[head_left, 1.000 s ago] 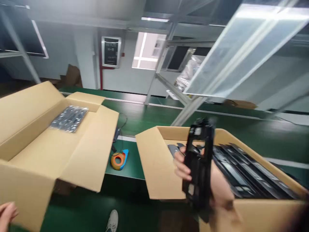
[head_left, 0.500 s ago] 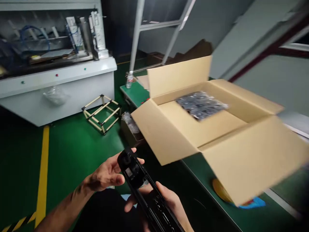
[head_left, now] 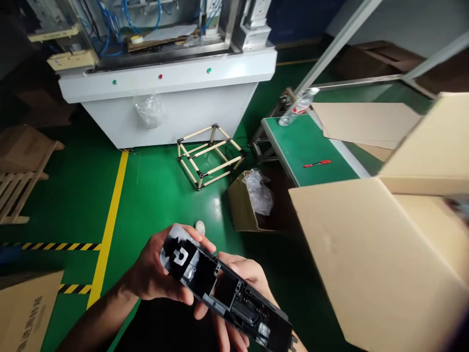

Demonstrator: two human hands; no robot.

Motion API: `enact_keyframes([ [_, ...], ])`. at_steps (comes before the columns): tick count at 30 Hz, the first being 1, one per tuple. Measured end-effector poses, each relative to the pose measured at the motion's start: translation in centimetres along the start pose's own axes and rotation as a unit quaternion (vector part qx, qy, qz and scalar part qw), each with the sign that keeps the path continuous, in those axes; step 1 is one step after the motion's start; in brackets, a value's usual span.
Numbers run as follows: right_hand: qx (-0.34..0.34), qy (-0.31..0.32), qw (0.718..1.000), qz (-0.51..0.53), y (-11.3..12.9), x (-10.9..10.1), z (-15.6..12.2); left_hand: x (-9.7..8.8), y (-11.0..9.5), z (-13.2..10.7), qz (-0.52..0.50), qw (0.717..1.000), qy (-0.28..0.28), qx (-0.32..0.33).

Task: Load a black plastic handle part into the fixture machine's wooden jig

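You hold the long black plastic part (head_left: 227, 293) low and near, left of the cardboard box (head_left: 366, 264). Your left hand (head_left: 154, 274) clasps its far-left end. Your right hand (head_left: 252, 276) cradles the middle from beneath, the part's length running toward near-right.

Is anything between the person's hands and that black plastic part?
No. Both hands are on the part: the left hand grips its upper end, and the right hand supports it from beneath. Nothing visible lies between.
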State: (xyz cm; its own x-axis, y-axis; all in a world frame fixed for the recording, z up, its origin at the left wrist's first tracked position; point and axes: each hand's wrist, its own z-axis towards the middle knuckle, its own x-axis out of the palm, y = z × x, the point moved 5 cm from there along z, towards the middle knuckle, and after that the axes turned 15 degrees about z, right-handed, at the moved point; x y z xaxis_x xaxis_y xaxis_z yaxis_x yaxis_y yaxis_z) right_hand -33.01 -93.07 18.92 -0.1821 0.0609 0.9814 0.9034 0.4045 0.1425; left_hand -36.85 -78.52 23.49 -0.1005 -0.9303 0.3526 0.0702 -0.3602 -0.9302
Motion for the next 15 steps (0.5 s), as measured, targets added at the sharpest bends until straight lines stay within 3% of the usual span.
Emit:
enact_keyframes([
  [4,0.051,-0.027,0.998,-0.037,5.5,-0.4,0.5,-2.9,-0.4,2.6,0.016,0.999,-0.044,0.008],
  [9,0.082,-0.039,0.991,-0.098,13.3,-2.9,1.6,-6.5,-1.5,8.5,0.045,0.997,-0.068,0.010],
  [13,0.038,-0.033,0.995,-0.087,20.0,-5.2,2.1,-10.0,-2.0,13.2,0.058,0.993,-0.099,-0.011],
  [15,-0.017,-0.078,0.991,-0.108,23.6,-6.7,2.5,-12.3,-1.4,14.7,0.068,0.986,-0.146,-0.045],
])
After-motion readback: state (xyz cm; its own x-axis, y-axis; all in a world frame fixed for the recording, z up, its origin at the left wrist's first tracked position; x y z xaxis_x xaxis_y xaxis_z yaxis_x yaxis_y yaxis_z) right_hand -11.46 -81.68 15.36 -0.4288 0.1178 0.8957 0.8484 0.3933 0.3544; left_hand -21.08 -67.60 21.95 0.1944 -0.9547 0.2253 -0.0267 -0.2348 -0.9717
